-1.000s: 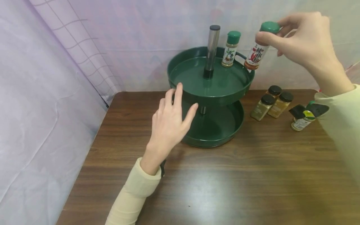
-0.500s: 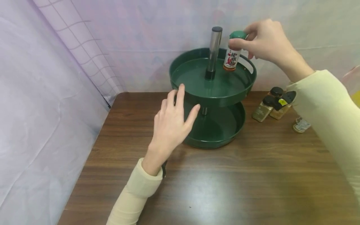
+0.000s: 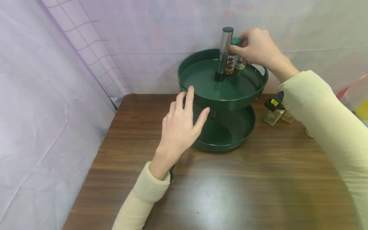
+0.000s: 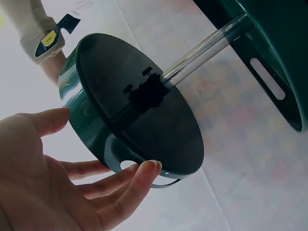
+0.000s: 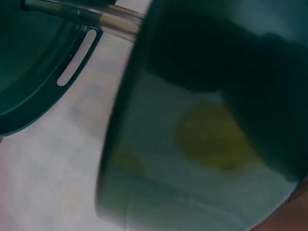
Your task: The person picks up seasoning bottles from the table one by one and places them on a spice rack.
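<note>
In the head view, my right hand pinches a spice jar with a red-and-white label near its green cap. The jar is on or just above the upper tier of a dark green two-tier round stand, just right of the steel post. A second spice jar stands close to its right, partly hidden by my hand. My left hand is at the upper tier's front-left rim, fingers spread. The left wrist view shows that hand with its fingertips at the tier's rim and handle slot.
Black-capped square spice jars stand on the wooden table right of the stand, mostly behind my right sleeve. The lower tier sits beneath the upper one. A pale cloth hangs behind the table.
My right hand has carried the red-labelled jar leftward from beyond the tier's right rim to beside the post. My left hand keeps its place at the rim. The view has shifted slightly.
</note>
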`<move>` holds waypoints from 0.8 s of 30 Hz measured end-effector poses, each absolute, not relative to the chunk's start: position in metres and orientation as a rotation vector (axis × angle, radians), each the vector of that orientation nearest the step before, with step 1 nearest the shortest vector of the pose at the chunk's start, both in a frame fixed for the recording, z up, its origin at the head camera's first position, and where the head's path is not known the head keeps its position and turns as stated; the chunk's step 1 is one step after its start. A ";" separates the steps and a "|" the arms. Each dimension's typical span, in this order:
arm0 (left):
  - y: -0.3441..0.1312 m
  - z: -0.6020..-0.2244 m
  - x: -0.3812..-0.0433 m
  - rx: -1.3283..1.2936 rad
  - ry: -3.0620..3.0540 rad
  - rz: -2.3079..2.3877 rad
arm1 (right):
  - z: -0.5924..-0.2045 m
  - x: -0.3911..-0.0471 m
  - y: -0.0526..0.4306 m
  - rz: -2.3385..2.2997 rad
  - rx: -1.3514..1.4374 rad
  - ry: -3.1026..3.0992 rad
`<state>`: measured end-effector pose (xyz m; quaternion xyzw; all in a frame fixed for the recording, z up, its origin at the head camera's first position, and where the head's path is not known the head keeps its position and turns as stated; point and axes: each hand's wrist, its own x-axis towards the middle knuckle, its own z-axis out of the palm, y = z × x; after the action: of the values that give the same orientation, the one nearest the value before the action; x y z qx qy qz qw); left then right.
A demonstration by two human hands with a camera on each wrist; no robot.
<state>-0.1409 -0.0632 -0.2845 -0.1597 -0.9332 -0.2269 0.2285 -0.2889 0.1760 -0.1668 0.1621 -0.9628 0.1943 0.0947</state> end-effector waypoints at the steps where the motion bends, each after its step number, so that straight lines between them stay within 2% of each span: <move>1: -0.063 -0.284 -0.141 -0.441 -2.566 -0.625 | -0.167 -0.289 0.175 0.577 0.476 -2.857; 12: -0.066 -0.283 -0.141 -0.433 -2.586 -0.631 | -0.168 -0.287 0.173 0.549 0.485 -2.848; 24: -0.069 -0.282 -0.140 -0.444 -2.591 -0.625 | -0.170 -0.262 0.187 0.636 0.416 -2.824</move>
<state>-0.1403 -0.0687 -0.2821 -0.1603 -0.9359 -0.2259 0.2178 -0.2618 0.1865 -0.1696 0.1415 -0.9600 0.2162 0.1082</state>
